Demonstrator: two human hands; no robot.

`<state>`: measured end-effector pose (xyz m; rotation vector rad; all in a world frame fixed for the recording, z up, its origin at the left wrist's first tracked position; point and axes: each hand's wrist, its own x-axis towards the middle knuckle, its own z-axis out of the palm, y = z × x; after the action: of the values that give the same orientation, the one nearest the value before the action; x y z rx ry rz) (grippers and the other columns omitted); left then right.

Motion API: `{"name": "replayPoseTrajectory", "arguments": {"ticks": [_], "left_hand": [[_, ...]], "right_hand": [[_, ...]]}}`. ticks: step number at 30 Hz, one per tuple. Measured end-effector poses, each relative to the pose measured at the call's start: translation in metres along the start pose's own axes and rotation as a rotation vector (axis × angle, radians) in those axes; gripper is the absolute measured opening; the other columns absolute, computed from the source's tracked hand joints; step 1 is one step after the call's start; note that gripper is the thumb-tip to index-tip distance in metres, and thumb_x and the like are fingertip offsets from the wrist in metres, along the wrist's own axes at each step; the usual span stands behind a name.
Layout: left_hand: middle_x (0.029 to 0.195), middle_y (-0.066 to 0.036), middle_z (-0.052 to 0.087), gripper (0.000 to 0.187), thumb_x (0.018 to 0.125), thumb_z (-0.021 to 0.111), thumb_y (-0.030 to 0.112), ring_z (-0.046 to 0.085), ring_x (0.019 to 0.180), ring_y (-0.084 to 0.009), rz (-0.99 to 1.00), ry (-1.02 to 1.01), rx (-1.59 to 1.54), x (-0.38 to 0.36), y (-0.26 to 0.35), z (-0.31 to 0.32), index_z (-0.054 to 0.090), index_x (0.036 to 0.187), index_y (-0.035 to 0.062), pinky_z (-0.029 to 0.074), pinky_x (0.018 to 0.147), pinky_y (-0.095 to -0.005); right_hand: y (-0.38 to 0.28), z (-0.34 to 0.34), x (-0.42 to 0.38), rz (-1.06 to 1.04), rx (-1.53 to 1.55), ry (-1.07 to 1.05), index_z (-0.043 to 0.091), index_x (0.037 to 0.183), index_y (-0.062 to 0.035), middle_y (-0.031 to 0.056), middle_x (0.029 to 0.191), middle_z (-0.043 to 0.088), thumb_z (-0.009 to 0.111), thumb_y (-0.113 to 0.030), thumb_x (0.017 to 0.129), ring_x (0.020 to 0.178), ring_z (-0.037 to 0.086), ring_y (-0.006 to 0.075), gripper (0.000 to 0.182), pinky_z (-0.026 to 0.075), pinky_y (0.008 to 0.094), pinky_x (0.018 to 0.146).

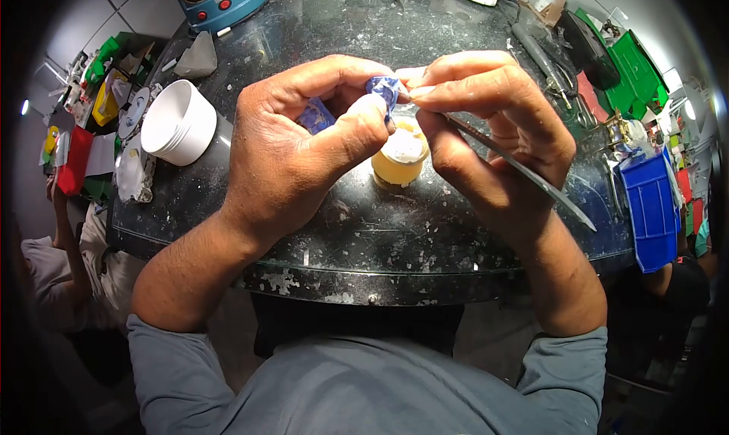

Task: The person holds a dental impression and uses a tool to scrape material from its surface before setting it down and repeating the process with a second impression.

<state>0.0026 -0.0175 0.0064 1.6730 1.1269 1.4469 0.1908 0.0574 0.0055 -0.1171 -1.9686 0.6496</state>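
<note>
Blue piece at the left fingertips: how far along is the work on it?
Looks done: white material already sits in the yellow container.
In hand: the left hand holds the blue piece; the right hand holds a slim tool, fingertips close to the piece.
Left: neither is set down, so work looks unfinished; how much remains isn't visible.

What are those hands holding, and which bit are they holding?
The left hand pinches a blue thing between thumb and fingers, which partly hide it. The right hand holds a thin metal tool near its end by the blue thing.
</note>
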Motion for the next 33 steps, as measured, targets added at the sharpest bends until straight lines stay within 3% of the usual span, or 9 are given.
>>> {"name": "replayPoseTrajectory", "arguments": {"ticks": [9, 12, 18, 23, 26, 30, 33], "left_hand": [[0.095, -0.013, 0.067, 0.035, 0.087, 0.061, 0.022, 0.066, 0.080, -0.0160, -0.065, 0.027, -0.276, 0.003, -0.002, 0.002, 0.063, 0.107, -0.0070, 0.053, 0.079, -0.0289], [0.094, -0.014, 0.067, 0.036, 0.086, 0.062, 0.023, 0.066, 0.080, -0.0160, -0.084, 0.045, -0.269, 0.003, 0.001, 0.004, 0.063, 0.106, -0.0068, 0.053, 0.080, -0.0292], [0.090, -0.011, 0.067, 0.035, 0.086, 0.062, 0.023, 0.066, 0.080, -0.0154, -0.089, 0.037, -0.256, 0.002, -0.003, 0.003, 0.064, 0.106, -0.0062, 0.052, 0.080, -0.0285], [0.088, -0.010, 0.067, 0.034, 0.086, 0.063, 0.022, 0.065, 0.080, -0.0146, -0.096, 0.050, -0.253, 0.002, -0.001, 0.006, 0.064, 0.106, -0.0063, 0.051, 0.080, -0.0280], [0.090, -0.011, 0.067, 0.035, 0.086, 0.062, 0.023, 0.065, 0.080, -0.0145, -0.093, 0.053, -0.261, 0.002, 0.001, 0.006, 0.064, 0.105, -0.0062, 0.051, 0.080, -0.0277], [0.095, -0.010, 0.068, 0.031, 0.089, 0.060, 0.020, 0.065, 0.085, -0.0130, -0.096, -0.018, -0.327, 0.003, -0.006, -0.002, 0.064, 0.106, -0.0061, 0.051, 0.083, -0.0263], [0.099, -0.010, 0.069, 0.028, 0.092, 0.058, 0.017, 0.065, 0.089, -0.0118, -0.087, -0.077, -0.459, 0.006, -0.012, -0.005, 0.064, 0.106, -0.0061, 0.050, 0.086, -0.0255]], "right_hand": [[0.003, 0.005, -0.004, -0.053, -0.034, 0.061, 0.062, 0.098, 0.0040, 0.0167, 0.105, 0.061, 0.062, 0.017, 0.076, 0.099, 0.065, 0.0225, 0.025, 0.054, 0.0327, 0.086], [-0.001, 0.008, -0.001, 0.007, 0.090, 0.134, 0.061, 0.098, 0.0039, 0.0168, 0.106, 0.061, 0.062, 0.017, 0.077, 0.099, 0.065, 0.0228, 0.025, 0.055, 0.0326, 0.085], [0.003, 0.000, -0.001, -0.100, -0.072, -0.005, 0.061, 0.102, 0.0042, 0.0172, 0.106, 0.061, 0.061, 0.017, 0.078, 0.098, 0.065, 0.0231, 0.027, 0.054, 0.0330, 0.087], [-0.001, 0.007, -0.005, 0.024, -0.001, 0.087, 0.062, 0.102, 0.0042, 0.0164, 0.104, 0.061, 0.062, 0.017, 0.076, 0.099, 0.065, 0.0239, 0.029, 0.053, 0.0337, 0.089], [0.003, 0.001, -0.002, -0.071, -0.032, 0.023, 0.061, 0.102, 0.0044, 0.0168, 0.105, 0.061, 0.061, 0.017, 0.077, 0.099, 0.065, 0.0236, 0.028, 0.054, 0.0333, 0.088], [0.001, 0.004, -0.003, -0.020, -0.049, 0.015, 0.061, 0.101, 0.0044, 0.0172, 0.105, 0.060, 0.060, 0.018, 0.077, 0.099, 0.065, 0.0238, 0.028, 0.054, 0.0328, 0.088], [-0.001, 0.007, -0.001, 0.030, 0.108, 0.126, 0.061, 0.100, 0.0046, 0.0177, 0.105, 0.060, 0.059, 0.018, 0.077, 0.100, 0.064, 0.0238, 0.027, 0.054, 0.0329, 0.088]]}}
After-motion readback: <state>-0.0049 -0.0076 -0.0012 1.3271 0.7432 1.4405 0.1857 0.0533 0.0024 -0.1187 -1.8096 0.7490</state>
